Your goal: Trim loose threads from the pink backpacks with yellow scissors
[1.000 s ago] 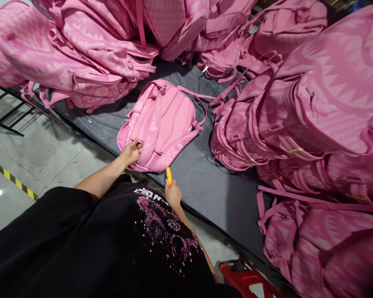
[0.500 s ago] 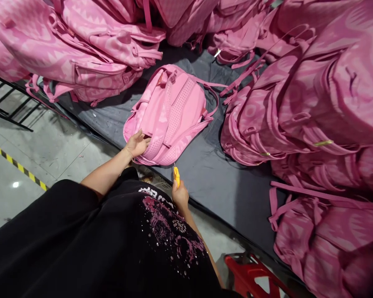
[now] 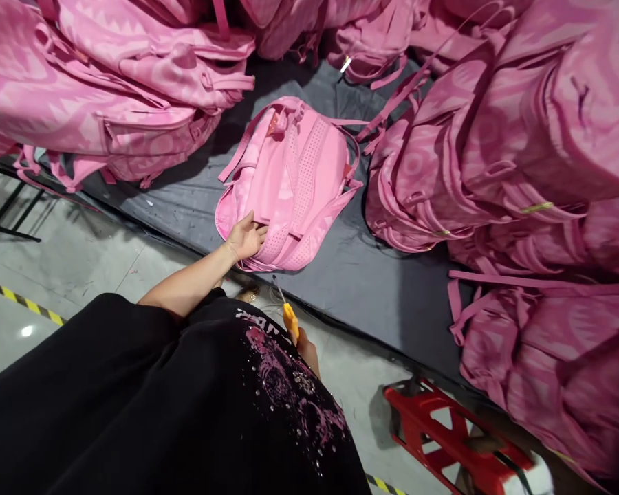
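The pink bag (image 3: 320, 161) lay on the table (image 3: 376, 295), just off the view's centre toward eleven o'clock. At its seven o'clock edge the left hand (image 3: 246, 237) was open, palm up, against it. At six o'clock, apart from the bag, the right hand (image 3: 305, 349) gripped a yellow tool (image 3: 290, 320), tip toward eleven. More bags (image 3: 495, 137) stood at three.

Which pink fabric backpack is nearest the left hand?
The pink fabric backpack lying singly, perforated shoulder straps up, with the left hand at its near edge; the other pink backpacks are heaped farther off.
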Available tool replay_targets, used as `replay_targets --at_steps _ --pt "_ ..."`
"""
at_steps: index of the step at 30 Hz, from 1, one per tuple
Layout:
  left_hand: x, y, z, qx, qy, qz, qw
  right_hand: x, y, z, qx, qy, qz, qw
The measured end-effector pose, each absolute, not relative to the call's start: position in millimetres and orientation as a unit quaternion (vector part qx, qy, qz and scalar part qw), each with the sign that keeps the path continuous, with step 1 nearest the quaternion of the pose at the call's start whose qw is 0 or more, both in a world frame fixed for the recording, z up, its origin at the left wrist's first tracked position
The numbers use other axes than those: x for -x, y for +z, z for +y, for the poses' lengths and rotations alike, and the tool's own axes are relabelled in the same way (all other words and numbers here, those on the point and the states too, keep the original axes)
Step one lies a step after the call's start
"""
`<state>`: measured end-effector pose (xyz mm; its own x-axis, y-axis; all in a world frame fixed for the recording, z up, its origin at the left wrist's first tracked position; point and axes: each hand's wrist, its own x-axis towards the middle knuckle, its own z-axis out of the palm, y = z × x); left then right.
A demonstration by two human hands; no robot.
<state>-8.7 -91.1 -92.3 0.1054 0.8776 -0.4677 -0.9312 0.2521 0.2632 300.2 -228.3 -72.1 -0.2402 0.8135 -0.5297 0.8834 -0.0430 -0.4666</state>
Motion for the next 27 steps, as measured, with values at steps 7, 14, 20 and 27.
replay_targets --at_steps 7,14,20,27 --pt "-1 -62 -116 -0.209 0.468 0.608 0.606 -228 -67 -203 -0.617 -0.340 0.665 0.248" --pt "-27 -72 -131 -0.783 0.118 0.545 0.274 -199 -65 -216 -0.662 -0.352 0.631 0.200" --pt "-28 -95 -81 -0.836 -0.052 0.537 0.096 -188 -66 -215 -0.702 -0.368 0.604 0.090" --pt "-6 -9 -19 -0.690 0.186 0.674 0.187 -192 -20 -209 -0.712 -0.287 0.637 -0.070"
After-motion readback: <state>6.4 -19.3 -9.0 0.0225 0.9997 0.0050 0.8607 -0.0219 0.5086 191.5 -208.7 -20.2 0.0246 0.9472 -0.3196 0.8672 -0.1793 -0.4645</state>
